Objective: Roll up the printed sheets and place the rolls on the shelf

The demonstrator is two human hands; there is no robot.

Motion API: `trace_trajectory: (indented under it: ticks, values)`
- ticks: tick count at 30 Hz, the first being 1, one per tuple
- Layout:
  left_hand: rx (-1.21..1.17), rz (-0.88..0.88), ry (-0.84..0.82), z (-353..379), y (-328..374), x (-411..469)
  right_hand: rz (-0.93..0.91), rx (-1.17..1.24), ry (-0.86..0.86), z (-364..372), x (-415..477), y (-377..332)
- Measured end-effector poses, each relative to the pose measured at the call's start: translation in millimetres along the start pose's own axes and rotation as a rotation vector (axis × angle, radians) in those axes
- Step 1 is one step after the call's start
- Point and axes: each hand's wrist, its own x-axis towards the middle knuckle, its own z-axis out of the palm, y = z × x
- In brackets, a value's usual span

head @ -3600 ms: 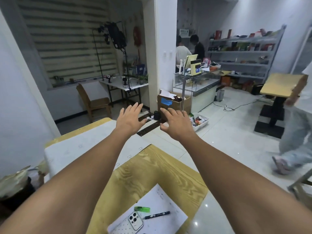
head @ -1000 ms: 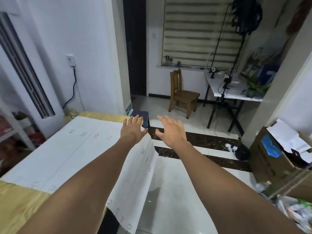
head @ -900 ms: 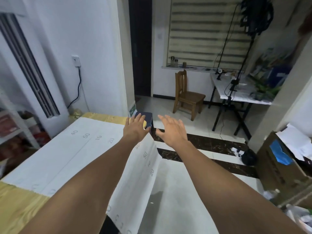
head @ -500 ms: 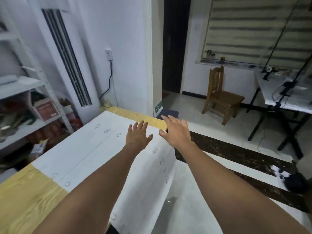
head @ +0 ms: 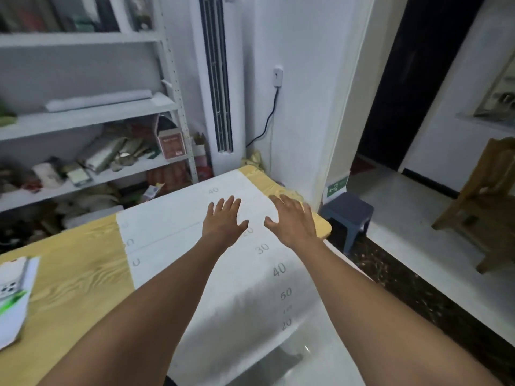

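As I turned my head to the left in the last moments, the white shelf (head: pixel 83 119) came into view behind the wooden table (head: pixel 78 274), and my two hands are now above the printed sheets (head: pixel 178 227) instead of stretched toward the open room. My left hand (head: pixel 224 218) and my right hand (head: pixel 292 221) are both flat with the fingers spread, and they grip nothing. I cannot tell if the palms already touch the paper or float just over it. The sheets lie unrolled across the table, with grey numbers on them, and their near part hangs down over the table edge toward me. One white paper roll (head: pixel 97 101) lies already on a shelf board. So I judge the rolling of these sheets is not begun: next I must take one end and curl it, carefully, because the hanging part may slide.
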Motion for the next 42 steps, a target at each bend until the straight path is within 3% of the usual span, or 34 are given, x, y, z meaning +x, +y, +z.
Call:
trace_trajectory:
  ticks: [12, 22, 34, 42]
  values:
    - [-0.009, -0.249, -0.033, 37, -27, -2, -0.270, 0.038, -0.076, 60, 49, -12]
    - [-0.086, -0.318, -0.129, 108, -53, 27, -0.322, 0.002, -0.174, 129, 94, -12]
    - [-0.181, -0.385, -0.463, 234, -87, 37, -0.350, -0.001, -0.319, 221, 145, -15]
    - [-0.213, -0.390, -0.445, 251, -110, 70, -0.358, 0.039, -0.399, 259, 152, -22]
